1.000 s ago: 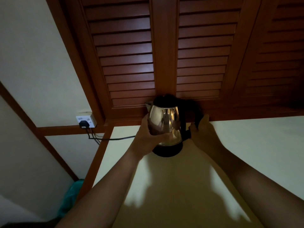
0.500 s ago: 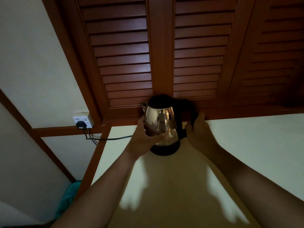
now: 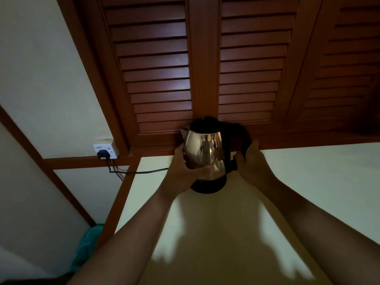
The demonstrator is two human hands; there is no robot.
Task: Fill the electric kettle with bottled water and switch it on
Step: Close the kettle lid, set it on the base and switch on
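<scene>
Your left hand [image 3: 185, 171] is wrapping around the shiny body of the kettle [image 3: 205, 153], while your right hand [image 3: 253, 163] is gripping its black handle [image 3: 244, 138]. The kettle is sitting on its black base [image 3: 207, 187] on the pale bench [image 3: 308, 182], close against the slatted wooden doors [image 3: 156, 79].

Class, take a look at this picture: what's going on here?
A person has both hands on a steel kettle that sits on its black base on a pale counter. The left hand wraps the shiny body; the right hand grips the black handle. Its cord runs to a plug in the wall socket.
</scene>
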